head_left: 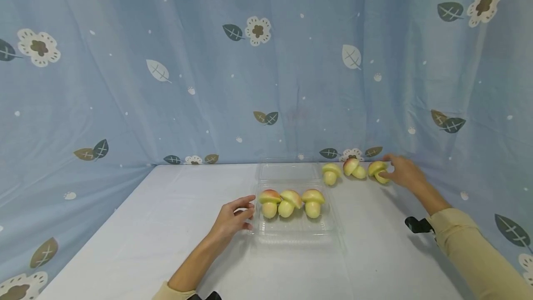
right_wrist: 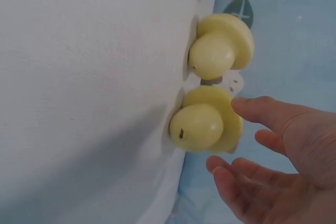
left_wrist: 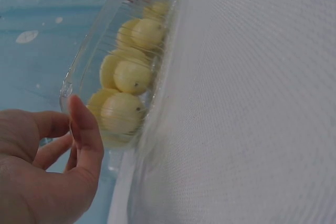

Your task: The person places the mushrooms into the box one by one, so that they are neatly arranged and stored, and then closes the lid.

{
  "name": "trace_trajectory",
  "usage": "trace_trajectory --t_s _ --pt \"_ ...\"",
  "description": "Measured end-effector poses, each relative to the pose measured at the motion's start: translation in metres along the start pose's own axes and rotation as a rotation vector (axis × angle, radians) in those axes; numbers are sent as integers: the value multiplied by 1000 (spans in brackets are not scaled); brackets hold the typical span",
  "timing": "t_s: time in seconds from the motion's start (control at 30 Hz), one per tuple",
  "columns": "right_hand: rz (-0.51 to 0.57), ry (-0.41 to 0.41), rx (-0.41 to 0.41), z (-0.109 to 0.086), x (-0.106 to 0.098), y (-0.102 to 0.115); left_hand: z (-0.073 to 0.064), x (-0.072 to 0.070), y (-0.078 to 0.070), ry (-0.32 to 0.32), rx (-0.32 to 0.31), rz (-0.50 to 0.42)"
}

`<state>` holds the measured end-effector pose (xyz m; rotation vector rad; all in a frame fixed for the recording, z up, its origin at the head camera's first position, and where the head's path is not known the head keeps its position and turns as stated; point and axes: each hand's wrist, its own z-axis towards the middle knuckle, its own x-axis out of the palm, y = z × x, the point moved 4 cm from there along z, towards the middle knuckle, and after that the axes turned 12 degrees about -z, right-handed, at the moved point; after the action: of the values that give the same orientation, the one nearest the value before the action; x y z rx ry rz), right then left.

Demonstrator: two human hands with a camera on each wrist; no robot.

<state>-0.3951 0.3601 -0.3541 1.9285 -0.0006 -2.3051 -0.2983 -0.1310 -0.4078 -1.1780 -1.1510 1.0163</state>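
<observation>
My left hand (head_left: 234, 216) is at the left side of an open clear plastic box (head_left: 291, 231), thumb and fingers pinching its rim in the left wrist view. Inside, three yellow-green toy mushrooms with reddish caps, such as the middle mushroom (head_left: 287, 205), stand in a row. My right hand (head_left: 404, 172) reaches round the rightmost loose mushroom (right_wrist: 198, 127), its thumb tip right at the cap and its other fingers spread apart from it. Two more mushrooms, a tilted mushroom (head_left: 354, 169) and an upright mushroom (head_left: 331, 174), stand to its left.
The box's clear lid (head_left: 289, 171) is folded back towards the curtain. A white table (head_left: 200, 184) carries everything. Blue patterned curtain (head_left: 200, 78) hangs along the back and sides.
</observation>
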Motion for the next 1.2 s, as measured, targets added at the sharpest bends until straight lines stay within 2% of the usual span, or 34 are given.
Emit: trace_trajectory --t_s 0.13,0.43,0.6,0.93,1.2 --pt "-18 12 16 5 3 -2 0 0 0 1 -2 10" --pt "-48 24 -5 14 18 -2 0 -1 1 0 -17 15" --pt "-7 24 -9 14 24 -1 0 0 0 4 -13 13" --pt "-16 6 -46 14 26 1 0 0 0 10 -10 8" --pt "-19 19 -22 14 27 0 0 1 -2 1 -1 -6"
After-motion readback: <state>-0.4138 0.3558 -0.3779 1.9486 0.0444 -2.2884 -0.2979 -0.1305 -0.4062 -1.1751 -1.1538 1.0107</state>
